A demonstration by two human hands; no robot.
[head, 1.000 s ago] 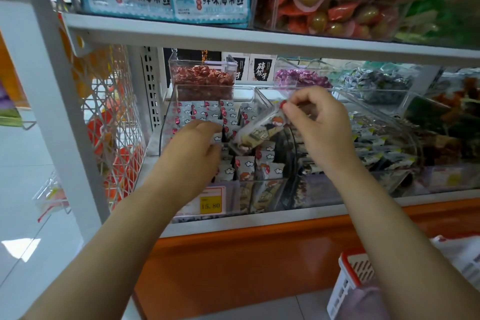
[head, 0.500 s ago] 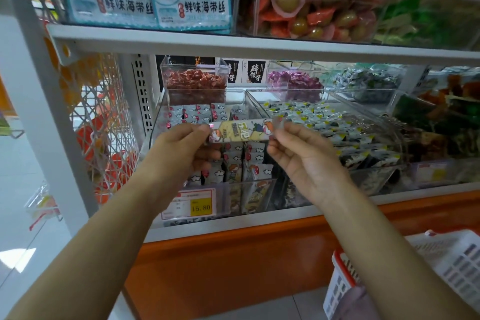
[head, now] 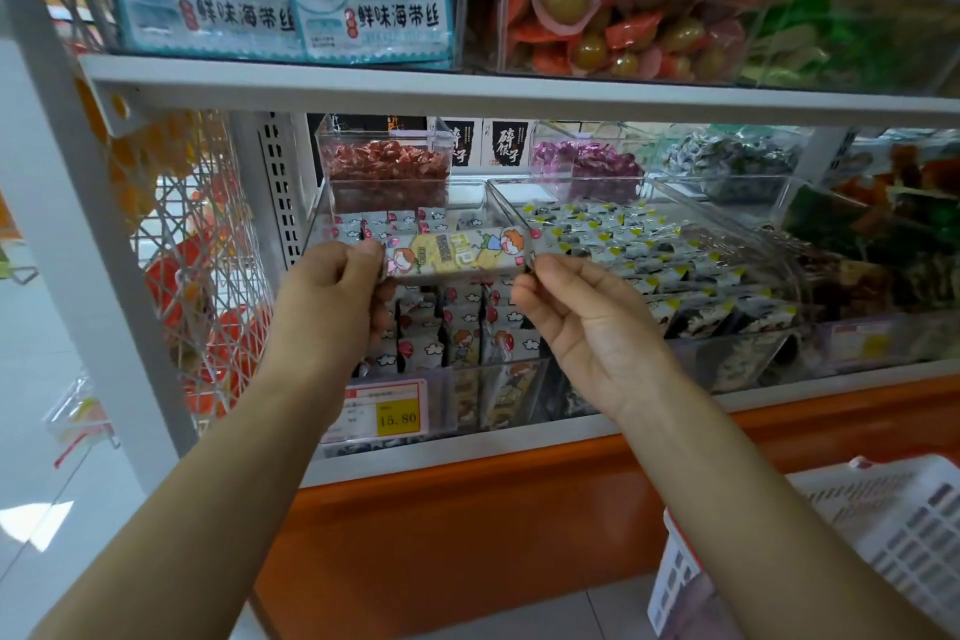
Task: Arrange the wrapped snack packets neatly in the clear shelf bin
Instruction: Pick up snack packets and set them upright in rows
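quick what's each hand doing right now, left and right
Left hand: pinches the left end of the snack packet.
Right hand: pinches the packet's right end, other fingers relaxed.

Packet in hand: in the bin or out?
Out. The packet is held level above the bin, left hand and right hand pinching its ends.

One long wrapped snack packet [head: 457, 252], cartoon kids on a pale yellow wrapper, is stretched out level. The left hand [head: 332, 296] pinches its left end and the right hand [head: 587, 322] its right end, above the clear shelf bin [head: 315, 224], where matching packets [head: 460, 327] stand upright in tight rows.
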